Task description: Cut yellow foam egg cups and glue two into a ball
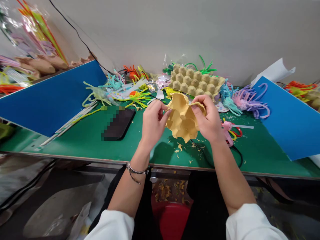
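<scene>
A torn yellow piece of egg carton [182,118] is held up over the green table [82,140]. My left hand [153,122] pinches its left edge with closed fingers. Gripping the right side is my right hand [208,118], thumb on top. Small yellow scraps [180,148] lie on the table right below the piece. A whole egg tray [195,81] stands just behind my hands.
A dark phone [118,124] lies left of my hands. A pink glue gun [228,131] and red-handled scissors [237,131] are to the right. Pipe cleaners [247,100] crowd the back. Blue dividers [52,96] flank both sides. White sticks [70,123] lie at left.
</scene>
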Demonstrator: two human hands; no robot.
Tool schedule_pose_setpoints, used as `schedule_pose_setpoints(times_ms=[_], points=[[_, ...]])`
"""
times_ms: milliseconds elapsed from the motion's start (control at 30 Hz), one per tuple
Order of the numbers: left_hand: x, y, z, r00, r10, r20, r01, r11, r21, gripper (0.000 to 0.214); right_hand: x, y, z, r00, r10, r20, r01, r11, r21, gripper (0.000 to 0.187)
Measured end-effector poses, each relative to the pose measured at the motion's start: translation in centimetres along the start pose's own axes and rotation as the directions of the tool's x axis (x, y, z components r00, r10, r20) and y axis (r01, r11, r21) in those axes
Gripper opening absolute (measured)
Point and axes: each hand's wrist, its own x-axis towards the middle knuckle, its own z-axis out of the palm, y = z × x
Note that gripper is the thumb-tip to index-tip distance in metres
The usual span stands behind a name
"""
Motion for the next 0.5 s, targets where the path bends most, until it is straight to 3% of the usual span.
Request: schedule_pose_setpoints(times_ms=[133, 233, 300, 367, 433, 500], points=[[-0.6, 1.0, 0.3, 0.988, 0.118, -0.101, -0.101, 0.982, 0.159, 0.021, -0.2, 0.2, 0.4, 0.992, 0.013, -0.126, -0.016, 1.000, -0.022, 0.006], [-0.8, 2.3, -0.7, 0.963, 0.252, -0.096, -0.246, 0.967, 0.074, 0.018, 0.0, 1.1, -0.2, 0.959, 0.002, -0.282, -0.017, 0.998, -0.053, 0.004], [-0.7, 3.1, -2.2, 0.951, 0.308, 0.012, -0.307, 0.949, -0.066, 0.015, 0.1, 2.1, -0.9, 0.942, -0.013, -0.336, -0.013, 0.997, -0.074, 0.008], [-0.4, 3.6, -3.8, 0.927, 0.270, 0.260, -0.234, 0.959, -0.163, 0.014, 0.2, 2.9, -1.6, 0.951, 0.023, -0.308, -0.033, 0.999, -0.028, 0.013], [-0.2, 4.0, -5.1, 0.817, 0.214, 0.536, -0.118, 0.971, -0.208, 0.014, 0.2, 3.4, -2.2, 0.957, 0.089, -0.276, -0.074, 0.995, 0.064, 0.016], [-0.1, 4.3, -5.9, 0.660, 0.222, 0.718, -0.047, 0.966, -0.256, 0.013, 0.3, 3.4, -2.7, 0.956, 0.133, -0.260, -0.101, 0.986, 0.134, 0.017]])
